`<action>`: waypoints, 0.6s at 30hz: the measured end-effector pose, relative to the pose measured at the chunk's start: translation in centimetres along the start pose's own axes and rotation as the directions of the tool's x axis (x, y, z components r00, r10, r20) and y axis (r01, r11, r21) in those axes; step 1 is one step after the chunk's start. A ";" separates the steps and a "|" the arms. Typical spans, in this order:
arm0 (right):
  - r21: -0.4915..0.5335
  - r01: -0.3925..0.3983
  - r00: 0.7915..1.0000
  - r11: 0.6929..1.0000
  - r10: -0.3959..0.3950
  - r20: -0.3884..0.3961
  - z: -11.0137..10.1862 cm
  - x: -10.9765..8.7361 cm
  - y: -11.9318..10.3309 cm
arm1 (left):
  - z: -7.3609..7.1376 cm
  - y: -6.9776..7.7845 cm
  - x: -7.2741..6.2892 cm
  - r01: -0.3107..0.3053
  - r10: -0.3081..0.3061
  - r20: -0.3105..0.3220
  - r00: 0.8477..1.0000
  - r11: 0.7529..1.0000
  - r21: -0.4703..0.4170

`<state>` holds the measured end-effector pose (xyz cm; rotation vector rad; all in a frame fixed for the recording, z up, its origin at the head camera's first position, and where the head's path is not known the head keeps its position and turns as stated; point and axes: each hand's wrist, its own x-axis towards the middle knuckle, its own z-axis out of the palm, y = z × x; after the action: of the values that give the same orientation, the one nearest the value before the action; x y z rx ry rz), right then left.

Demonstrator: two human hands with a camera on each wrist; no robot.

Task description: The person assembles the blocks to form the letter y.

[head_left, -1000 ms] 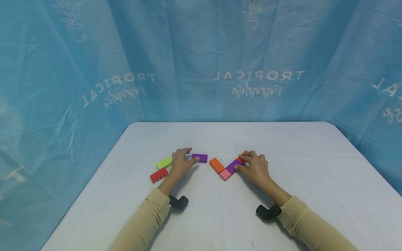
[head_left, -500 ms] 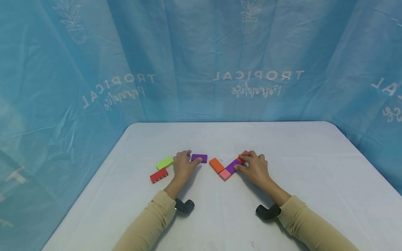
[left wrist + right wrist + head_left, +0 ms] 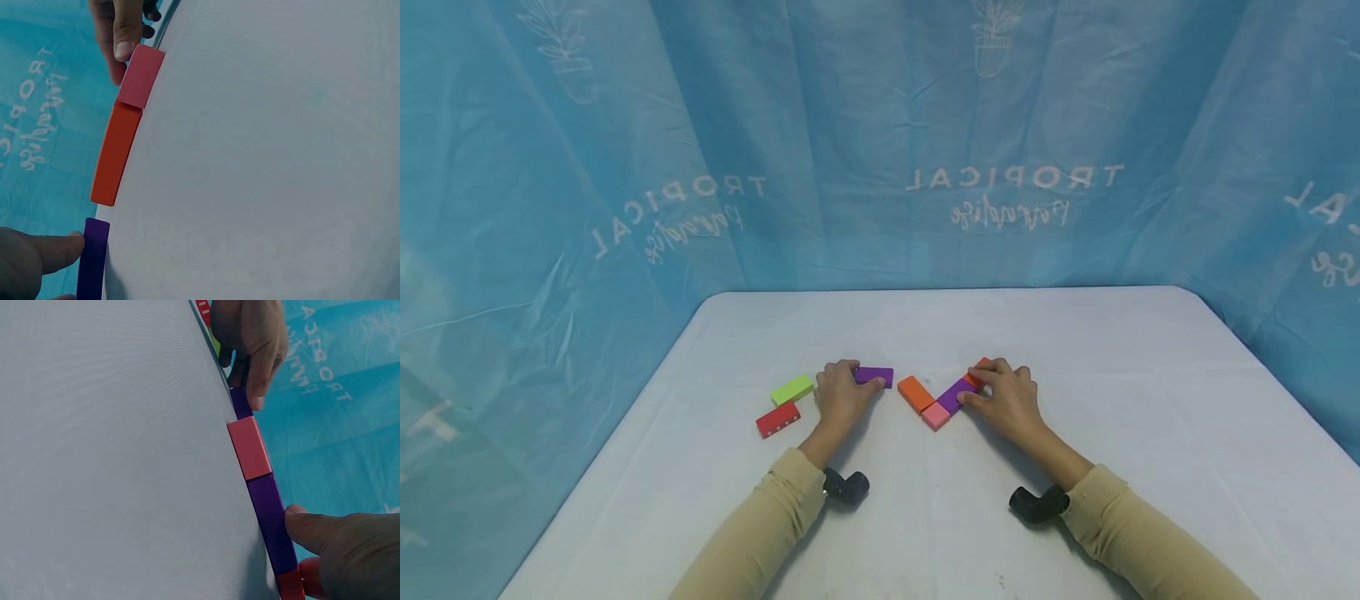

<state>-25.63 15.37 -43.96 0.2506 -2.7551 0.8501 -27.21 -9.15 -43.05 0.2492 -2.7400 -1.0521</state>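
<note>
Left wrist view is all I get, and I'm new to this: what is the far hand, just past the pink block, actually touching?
Observer: That right hand touches a second purple block.
Visitor: Is anything lying to the left of the left hand?
Observer: Yes, the head view shows a green block and a red block there.
Visitor: Does the red block look plain?
Observer: No, white dots run along its near side.
</note>
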 end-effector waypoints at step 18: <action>-0.003 -0.006 1.000 1.000 0.006 0.008 0.0 0.0 0.0 | -0.1 -0.3 1.2 -0.033 0.031 0.069 0.997 0.999 0.026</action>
<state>-25.65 15.40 -43.97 0.2465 -2.7656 0.8486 -28.34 -9.69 -43.07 0.1754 -2.8107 -1.0342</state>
